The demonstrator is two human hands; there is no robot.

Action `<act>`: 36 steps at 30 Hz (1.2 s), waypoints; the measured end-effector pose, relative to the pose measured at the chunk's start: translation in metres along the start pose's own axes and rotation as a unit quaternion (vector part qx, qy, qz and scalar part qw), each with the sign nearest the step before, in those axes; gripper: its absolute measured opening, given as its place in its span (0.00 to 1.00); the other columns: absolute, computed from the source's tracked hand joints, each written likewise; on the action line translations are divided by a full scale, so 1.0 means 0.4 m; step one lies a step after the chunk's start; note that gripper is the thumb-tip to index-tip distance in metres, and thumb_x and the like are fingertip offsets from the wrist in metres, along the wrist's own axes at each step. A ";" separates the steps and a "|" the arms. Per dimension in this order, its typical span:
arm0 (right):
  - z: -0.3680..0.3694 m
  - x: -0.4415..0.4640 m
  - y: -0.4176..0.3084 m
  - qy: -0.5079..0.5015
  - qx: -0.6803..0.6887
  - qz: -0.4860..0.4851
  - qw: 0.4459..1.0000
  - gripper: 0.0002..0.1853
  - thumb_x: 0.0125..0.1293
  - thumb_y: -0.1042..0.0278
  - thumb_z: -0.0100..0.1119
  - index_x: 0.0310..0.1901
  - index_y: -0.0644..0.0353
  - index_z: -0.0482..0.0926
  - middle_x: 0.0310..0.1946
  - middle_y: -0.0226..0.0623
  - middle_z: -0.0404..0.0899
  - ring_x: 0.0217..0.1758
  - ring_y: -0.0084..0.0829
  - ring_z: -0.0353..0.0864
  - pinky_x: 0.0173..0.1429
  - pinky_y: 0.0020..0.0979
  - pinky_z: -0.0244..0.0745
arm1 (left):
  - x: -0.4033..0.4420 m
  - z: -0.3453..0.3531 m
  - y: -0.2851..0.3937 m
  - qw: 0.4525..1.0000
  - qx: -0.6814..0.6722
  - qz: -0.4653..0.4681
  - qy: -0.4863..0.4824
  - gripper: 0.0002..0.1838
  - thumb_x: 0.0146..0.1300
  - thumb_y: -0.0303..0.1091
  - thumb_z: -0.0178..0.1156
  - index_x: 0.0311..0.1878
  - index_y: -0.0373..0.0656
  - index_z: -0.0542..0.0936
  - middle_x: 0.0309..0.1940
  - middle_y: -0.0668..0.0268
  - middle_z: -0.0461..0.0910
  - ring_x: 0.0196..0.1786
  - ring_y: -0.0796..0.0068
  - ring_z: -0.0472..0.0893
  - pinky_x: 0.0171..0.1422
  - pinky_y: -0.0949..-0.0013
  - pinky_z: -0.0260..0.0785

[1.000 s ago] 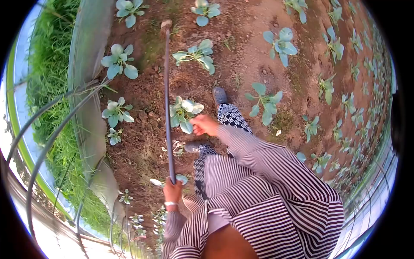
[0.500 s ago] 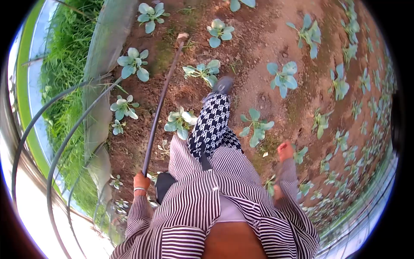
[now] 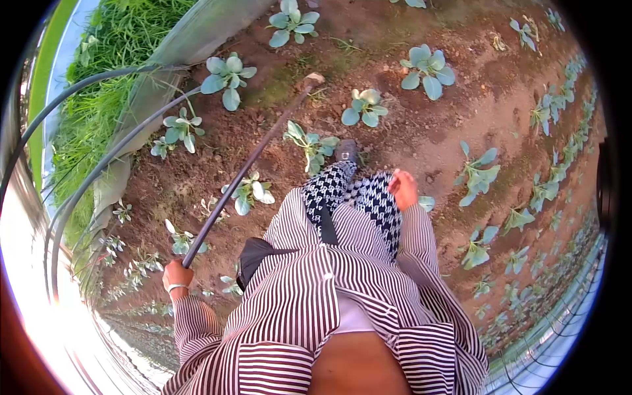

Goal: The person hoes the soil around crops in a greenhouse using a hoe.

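Note:
My left hand point(image 3: 177, 274), with a pale band at the wrist, is closed around the lower end of a long dark handle. It belongs to what looks like a hoe point(image 3: 253, 158), slanting up and right to a pale, soil-coloured head point(image 3: 313, 79) at the ground; the blade's shape cannot be made out. My right hand point(image 3: 403, 189) hangs in front of my patterned trouser leg, empty, its fingers loosely bent and apart. Near the handle grow leafy cabbage-like plants point(image 3: 249, 192), and another plant point(image 3: 311, 143) stands beside my shoe point(image 3: 347, 151).
Brown soil point(image 3: 421, 141) carries rows of similar plants point(image 3: 429, 71) toward the right. At left, grey hoop pipes point(image 3: 125, 158) curve past a translucent sheet point(image 3: 197, 29) and tall green grass point(image 3: 115, 72). A dark bag point(image 3: 253, 262) hangs at my left hip.
My view has turned and moved along the row. The hoe slants more to the right, my left hand sits farther left, and my right hand has swung inward and forward to my leg.

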State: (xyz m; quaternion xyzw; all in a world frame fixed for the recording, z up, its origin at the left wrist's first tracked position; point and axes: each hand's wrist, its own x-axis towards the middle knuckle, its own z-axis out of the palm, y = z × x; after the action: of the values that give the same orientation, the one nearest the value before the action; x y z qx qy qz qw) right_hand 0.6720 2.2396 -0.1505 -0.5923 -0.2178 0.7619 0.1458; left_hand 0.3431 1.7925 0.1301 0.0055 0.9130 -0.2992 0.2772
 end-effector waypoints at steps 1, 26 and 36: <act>-0.012 0.000 -0.058 0.008 0.009 0.002 1.000 0.09 0.63 0.64 0.54 0.27 0.55 0.70 0.17 0.28 0.71 0.18 0.24 0.73 0.23 0.26 0.73 | -0.017 -0.017 0.012 1.000 -0.003 -0.016 0.004 0.14 0.46 0.33 0.60 0.39 0.50 0.83 0.35 0.54 0.82 0.41 0.54 0.81 0.46 0.57 0.74; 0.279 0.192 -0.219 -0.399 -0.555 0.309 0.661 0.17 0.58 0.51 0.60 0.31 0.58 0.74 0.18 0.30 0.71 0.20 0.24 0.76 0.20 0.23 0.75 | -0.911 -0.007 0.860 0.954 -0.221 -0.175 -0.105 0.08 0.49 0.37 0.61 0.30 0.46 0.75 0.20 0.54 0.78 0.26 0.50 0.80 0.30 0.51 0.71; 0.258 0.181 0.076 -0.159 -0.338 0.426 0.824 0.09 0.57 0.71 0.59 0.25 0.53 0.67 0.14 0.21 0.60 0.12 0.17 0.58 0.19 0.27 0.59 | -0.995 0.252 0.995 0.671 -0.657 -0.185 -0.289 0.15 0.46 0.39 0.60 0.29 0.35 0.77 0.17 0.54 0.75 0.22 0.70 0.75 0.30 0.63 0.67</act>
State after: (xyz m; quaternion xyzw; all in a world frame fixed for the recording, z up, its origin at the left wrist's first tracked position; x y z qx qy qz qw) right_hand 0.5550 2.2318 -0.2057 -0.5092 -0.2076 0.7106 -0.4388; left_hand 0.8005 2.1259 0.0494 -0.4334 0.7303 0.3462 0.3987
